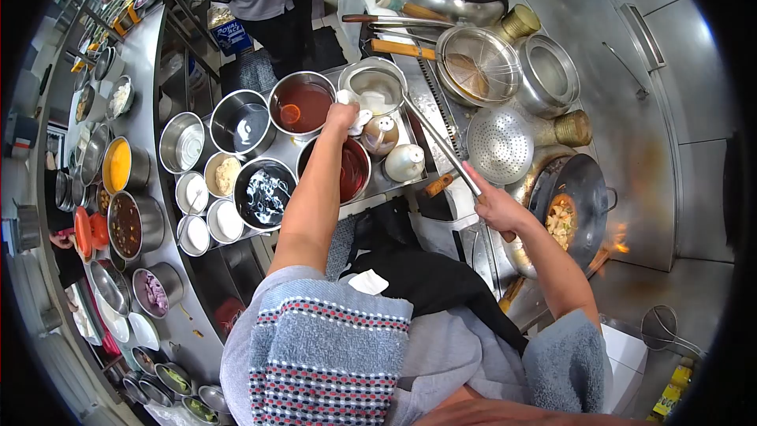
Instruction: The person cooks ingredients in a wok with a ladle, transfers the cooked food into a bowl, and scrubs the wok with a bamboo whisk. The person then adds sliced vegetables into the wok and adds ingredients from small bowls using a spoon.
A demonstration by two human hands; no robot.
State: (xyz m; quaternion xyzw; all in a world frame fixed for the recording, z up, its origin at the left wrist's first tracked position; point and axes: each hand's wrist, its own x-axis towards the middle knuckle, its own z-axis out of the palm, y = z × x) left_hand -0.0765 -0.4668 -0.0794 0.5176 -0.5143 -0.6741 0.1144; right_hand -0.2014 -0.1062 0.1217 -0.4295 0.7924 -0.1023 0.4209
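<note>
Long-handled metal utensil [441, 144], slim and straight with a brownish grip end, held in the right hand [498, 209] and slanting up leftward to the rim of a round, shiny metal pot [371, 72] (working end too unclear to name). Near the pot's lower left edge, crumpled white cloth [361, 121], bunched in the left hand [341, 117]. Inside the open-topped pot, something pale, hard to make out.

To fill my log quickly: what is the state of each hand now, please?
Left hand: closed, holding a crumpled white cloth.
Right hand: closed, holding a long silver metal utensil with wooden end.
</note>
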